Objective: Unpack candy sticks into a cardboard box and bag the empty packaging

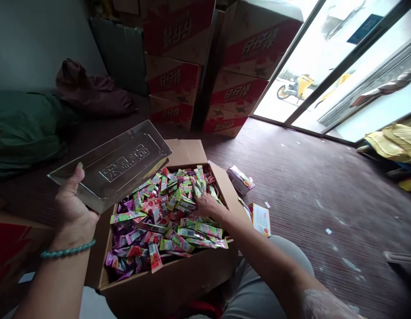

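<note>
At the brown cardboard box [188,151], the left hand [74,201] pinches a clear oblong plastic tray [121,164], probably light, bendable, best rim-held; the right hand [208,206], among slim green sachets [188,232], closes unclearly.

Floor [292,177]: dark, finely ribbed, scattered with pale scraps [328,231]. Left wall [52,40]: grey, in shadow. Printed cartons [174,79] stand stacked in two columns at the rear. Framed glazing [325,86] at right admits strong daylight; a yellow scooter [303,86] stands outside.
</note>
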{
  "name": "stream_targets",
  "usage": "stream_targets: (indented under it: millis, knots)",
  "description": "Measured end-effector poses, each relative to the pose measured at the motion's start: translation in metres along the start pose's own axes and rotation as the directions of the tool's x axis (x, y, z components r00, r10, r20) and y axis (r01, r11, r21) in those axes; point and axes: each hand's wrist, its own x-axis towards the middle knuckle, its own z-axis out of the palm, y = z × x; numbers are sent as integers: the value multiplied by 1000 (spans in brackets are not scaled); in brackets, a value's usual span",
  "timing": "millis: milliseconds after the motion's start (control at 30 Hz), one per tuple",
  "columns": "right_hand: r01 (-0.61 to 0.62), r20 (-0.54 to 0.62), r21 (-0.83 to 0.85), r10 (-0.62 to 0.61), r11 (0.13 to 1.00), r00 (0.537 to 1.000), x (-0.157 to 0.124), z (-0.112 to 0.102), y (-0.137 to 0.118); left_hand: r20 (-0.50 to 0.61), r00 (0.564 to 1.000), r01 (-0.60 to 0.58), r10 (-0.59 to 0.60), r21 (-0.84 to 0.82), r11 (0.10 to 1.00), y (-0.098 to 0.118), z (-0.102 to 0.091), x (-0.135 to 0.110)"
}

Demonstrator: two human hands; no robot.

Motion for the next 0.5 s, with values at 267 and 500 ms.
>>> stream_targets:
  millis: [267,500]
  knots:
    - [164,-205,98,-141,982,968,4,16,-43,-28,1000,-7,9,85,996,1,-7,4]
    - [380,-321,-6,-362,925,875,53,95,-81,-22,999,40,-37,201,979,3,-21,-5]
